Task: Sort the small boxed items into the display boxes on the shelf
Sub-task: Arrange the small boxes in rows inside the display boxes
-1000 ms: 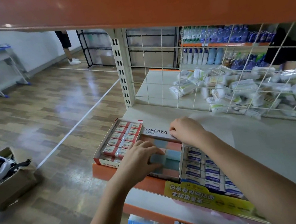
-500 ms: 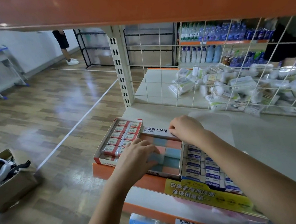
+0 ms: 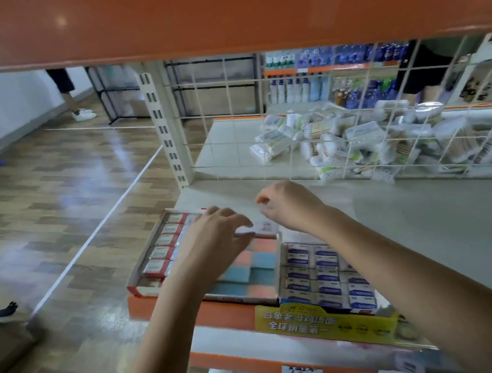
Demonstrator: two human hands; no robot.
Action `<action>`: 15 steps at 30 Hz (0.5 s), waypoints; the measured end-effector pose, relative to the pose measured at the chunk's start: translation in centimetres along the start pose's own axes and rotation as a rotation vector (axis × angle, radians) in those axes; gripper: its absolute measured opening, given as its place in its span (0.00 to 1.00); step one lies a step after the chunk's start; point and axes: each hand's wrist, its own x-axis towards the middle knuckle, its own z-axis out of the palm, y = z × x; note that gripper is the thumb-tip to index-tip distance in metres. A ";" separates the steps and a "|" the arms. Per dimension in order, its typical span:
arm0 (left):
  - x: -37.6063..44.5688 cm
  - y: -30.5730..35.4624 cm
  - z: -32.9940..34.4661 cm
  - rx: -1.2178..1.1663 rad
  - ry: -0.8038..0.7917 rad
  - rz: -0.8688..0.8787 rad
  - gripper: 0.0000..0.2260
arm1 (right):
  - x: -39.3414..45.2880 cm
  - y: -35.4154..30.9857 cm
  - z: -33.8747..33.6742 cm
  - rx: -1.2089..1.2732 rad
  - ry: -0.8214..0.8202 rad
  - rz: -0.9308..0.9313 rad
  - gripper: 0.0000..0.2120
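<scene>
Three display boxes stand side by side at the front left of the shelf. The left box holds red-labelled small boxes. Pink and blue blocks fill the middle box, and blue-and-white small boxes fill the right box. My left hand lies palm down over the back of the middle box, its fingertips on the box's white lettered flap. My right hand hovers just behind that flap with its fingers curled in and nothing seen in them.
An orange upper shelf hangs low overhead. A wire grid closes the back, with white packets piled behind it. A cardboard box sits on the wooden floor at left. A person's legs stand far back.
My right hand has lifted off the middle box's flap and curled shut. My left hand has slid from the coloured blocks up to the flap. The view has moved closer.
</scene>
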 end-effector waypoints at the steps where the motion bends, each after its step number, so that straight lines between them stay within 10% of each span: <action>1: 1.4 0.6 -0.2 0.028 0.012 0.013 0.13 | -0.6 0.6 -0.8 -0.010 0.041 -0.012 0.15; 15: 16.2 25.2 4.9 0.165 -0.203 0.453 0.19 | -18.9 21.5 -10.2 -0.242 -0.024 0.619 0.25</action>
